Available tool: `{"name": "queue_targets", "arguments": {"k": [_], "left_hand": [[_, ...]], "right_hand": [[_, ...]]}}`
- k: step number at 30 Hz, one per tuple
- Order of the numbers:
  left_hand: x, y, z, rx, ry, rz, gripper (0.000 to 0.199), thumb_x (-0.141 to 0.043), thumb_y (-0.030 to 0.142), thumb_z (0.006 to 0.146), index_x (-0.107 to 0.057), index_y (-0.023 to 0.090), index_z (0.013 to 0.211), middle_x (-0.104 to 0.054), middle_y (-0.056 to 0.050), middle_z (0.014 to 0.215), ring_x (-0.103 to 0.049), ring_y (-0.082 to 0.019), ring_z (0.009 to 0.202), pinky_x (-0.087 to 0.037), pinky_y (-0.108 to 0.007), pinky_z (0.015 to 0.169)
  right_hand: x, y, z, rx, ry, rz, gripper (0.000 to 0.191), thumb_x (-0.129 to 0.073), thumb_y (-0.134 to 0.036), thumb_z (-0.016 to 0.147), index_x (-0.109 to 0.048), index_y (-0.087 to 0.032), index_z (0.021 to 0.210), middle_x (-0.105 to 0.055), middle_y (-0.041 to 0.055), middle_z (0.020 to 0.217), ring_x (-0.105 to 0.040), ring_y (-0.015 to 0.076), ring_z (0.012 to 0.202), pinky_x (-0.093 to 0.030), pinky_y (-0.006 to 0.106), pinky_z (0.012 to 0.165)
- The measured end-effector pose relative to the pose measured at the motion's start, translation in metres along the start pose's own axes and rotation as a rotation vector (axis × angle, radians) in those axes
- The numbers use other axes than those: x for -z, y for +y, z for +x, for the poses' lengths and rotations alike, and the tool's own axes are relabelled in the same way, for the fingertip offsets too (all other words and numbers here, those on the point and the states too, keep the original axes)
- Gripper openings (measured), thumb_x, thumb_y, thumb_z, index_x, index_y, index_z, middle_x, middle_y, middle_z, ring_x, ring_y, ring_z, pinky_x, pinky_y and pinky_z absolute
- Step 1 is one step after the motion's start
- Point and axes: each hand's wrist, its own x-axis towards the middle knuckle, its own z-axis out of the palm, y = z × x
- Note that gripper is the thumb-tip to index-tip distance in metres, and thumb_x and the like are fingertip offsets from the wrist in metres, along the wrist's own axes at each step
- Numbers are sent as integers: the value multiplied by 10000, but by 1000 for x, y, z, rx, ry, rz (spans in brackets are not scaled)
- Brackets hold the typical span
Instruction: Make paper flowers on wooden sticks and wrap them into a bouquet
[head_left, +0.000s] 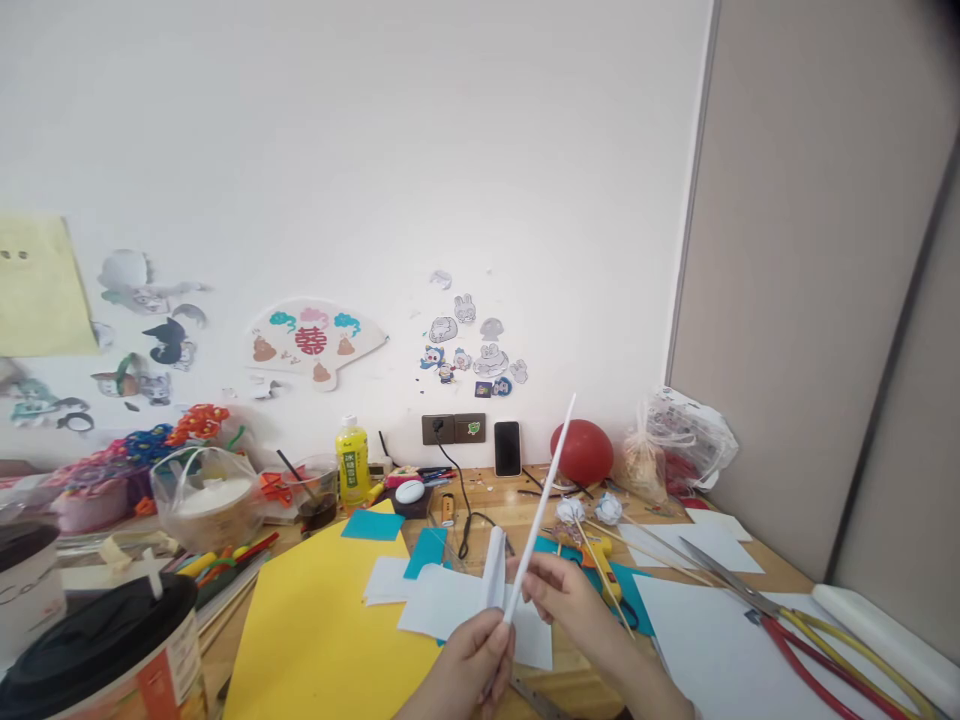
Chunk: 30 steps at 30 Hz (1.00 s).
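A long, thin white stick [549, 480], perhaps tightly rolled or wrapped in paper, rises at a slant before me. Its lower end is in the closed fingers of my left hand [469, 660]. My right hand [566, 600] is closed around it just higher up, fingertips curled against the stick. Behind the hands stands a rolled white sheet [493, 565]. White paper pieces [439, 600] and blue-green pieces [426, 552] lie beneath, partly over a yellow sheet [315, 620].
At right, large scissors [780, 610] with red and yellow handles rest on white paper [675, 640]. A yellow glue gun [604, 570], thin sticks, crumpled paper balls [608, 508] and a red balloon [582, 452] lie beyond. Lidded cups [97, 640] and a yellow bottle [352, 465] stand left.
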Motion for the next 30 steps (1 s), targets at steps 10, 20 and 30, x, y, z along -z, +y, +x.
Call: {"name": "queue_targets", "arguments": {"k": [10, 20, 30], "left_hand": [[-7, -7, 1, 46, -37, -25, 491, -541, 673, 680, -412, 210, 575, -345, 108, 354, -228, -48, 294, -155, -208, 349], [-5, 3, -9, 143, -274, -264, 544, -477, 629, 761, -623, 109, 830, -660, -66, 589, -576, -129, 474, -392, -221, 488], [0, 11, -14, -20, -157, -197, 294, -692, 408, 716, -658, 125, 787, -648, -20, 624, -550, -93, 568, -392, -189, 568]], "right_hand": [[-5, -11, -15, 61, -28, 101, 381, -501, -541, 807, -595, -173, 782, -551, 7, 717, -505, 150, 681, -412, 279, 680], [-12, -14, -19, 62, -33, 147, 427, -513, -582, 790, -578, -164, 741, -549, 5, 702, -527, 152, 699, -404, 270, 696], [-22, -12, -23, 122, -115, 193, 372, -524, -528, 816, -630, -172, 801, -485, 2, 756, -465, 125, 695, -377, 236, 647]]}}
